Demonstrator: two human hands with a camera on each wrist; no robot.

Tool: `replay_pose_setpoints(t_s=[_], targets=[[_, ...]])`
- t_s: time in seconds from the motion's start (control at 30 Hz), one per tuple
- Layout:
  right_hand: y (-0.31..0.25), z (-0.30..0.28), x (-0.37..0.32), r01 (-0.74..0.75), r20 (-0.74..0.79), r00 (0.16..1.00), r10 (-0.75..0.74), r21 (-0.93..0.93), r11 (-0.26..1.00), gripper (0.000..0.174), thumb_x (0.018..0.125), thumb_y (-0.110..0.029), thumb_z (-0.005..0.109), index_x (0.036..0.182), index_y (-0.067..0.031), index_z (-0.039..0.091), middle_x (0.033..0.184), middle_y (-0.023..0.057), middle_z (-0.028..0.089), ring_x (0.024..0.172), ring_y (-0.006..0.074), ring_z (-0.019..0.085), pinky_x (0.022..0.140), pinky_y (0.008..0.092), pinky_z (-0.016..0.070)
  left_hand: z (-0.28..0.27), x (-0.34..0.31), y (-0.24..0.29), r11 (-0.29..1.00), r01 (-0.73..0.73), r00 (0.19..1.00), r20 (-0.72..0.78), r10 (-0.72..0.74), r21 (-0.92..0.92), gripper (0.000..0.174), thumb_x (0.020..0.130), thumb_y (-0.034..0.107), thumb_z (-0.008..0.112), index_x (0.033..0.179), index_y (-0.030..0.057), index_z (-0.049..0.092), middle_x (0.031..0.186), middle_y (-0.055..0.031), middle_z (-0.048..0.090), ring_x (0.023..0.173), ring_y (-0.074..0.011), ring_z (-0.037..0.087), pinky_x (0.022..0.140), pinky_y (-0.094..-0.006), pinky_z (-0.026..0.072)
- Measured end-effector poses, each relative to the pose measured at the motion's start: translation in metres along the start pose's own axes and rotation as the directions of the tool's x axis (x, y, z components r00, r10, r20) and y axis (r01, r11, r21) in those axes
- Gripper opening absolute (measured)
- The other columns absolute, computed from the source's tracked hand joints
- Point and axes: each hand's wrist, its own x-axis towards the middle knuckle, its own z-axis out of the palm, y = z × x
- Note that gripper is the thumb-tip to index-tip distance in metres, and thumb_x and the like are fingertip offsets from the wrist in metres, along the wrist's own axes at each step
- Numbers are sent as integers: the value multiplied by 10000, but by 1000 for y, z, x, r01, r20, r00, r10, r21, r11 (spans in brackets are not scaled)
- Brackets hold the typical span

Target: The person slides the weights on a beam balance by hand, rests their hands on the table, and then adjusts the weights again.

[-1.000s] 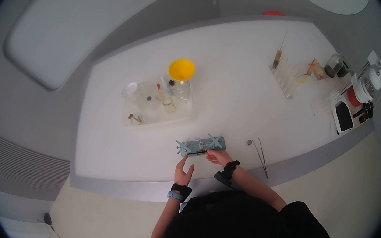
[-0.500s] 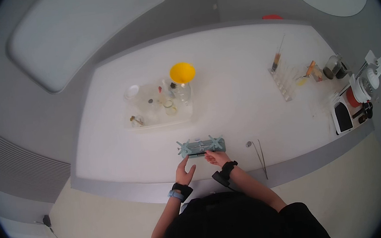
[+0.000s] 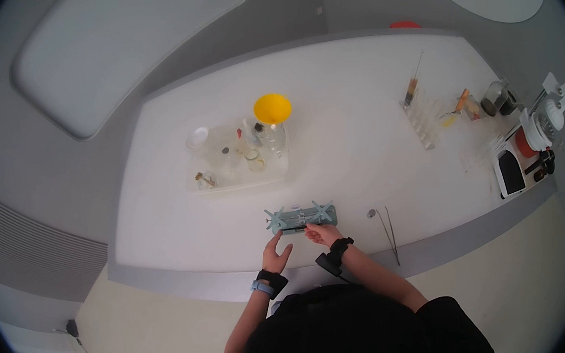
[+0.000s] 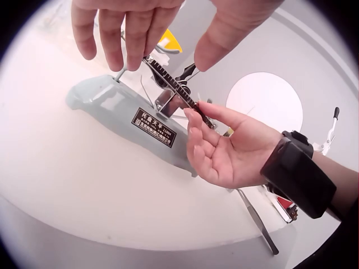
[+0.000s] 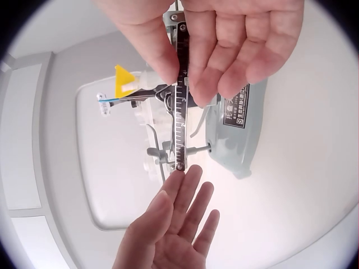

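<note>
A pale green tray balance (image 3: 301, 217) stands near the front edge of the table, with X-shaped pan supports on top. Its dark graduated beam (image 5: 180, 129) runs along the near side, and a black label (image 4: 153, 126) marks the base. My right hand (image 3: 324, 234) pinches the beam between thumb and index finger, the other fingers loosely bent. At the beam's left end, my left hand (image 3: 275, 257) has its fingers extended and thumb apart, fingertips right at the tip. Nothing is gripped in it.
Tweezers (image 3: 392, 237) and a small round metal piece (image 3: 371, 214) lie right of the balance. Behind it, a clear box (image 3: 242, 185) holds glassware, with a yellow funnel (image 3: 272, 108) at its corner. A test-tube rack (image 3: 418, 126) and a white jointed stand (image 3: 554, 116) are at the right.
</note>
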Motion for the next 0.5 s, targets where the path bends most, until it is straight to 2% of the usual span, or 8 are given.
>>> replay_pose_setpoints(t_s=[0.1,0.5], targets=[[0,1,0,-13,7,1000,12,49,999,380,690,-376,549,857,-34,554,804,33,568,724,101,526,636,196,399,0,0,0,999,-49,998,-25,49,23,477,657,202,580,1066,8,429,1015,-168,486,957,-264,459,822,-312,348],[-3,5,-6,-24,27,999,22,87,996,356,690,-353,556,856,-38,549,817,38,562,752,105,520,660,200,399,-1,1,-2,998,-63,998,-24,63,11,454,647,192,587,1043,16,452,1016,-153,489,968,-256,453,830,-306,340]])
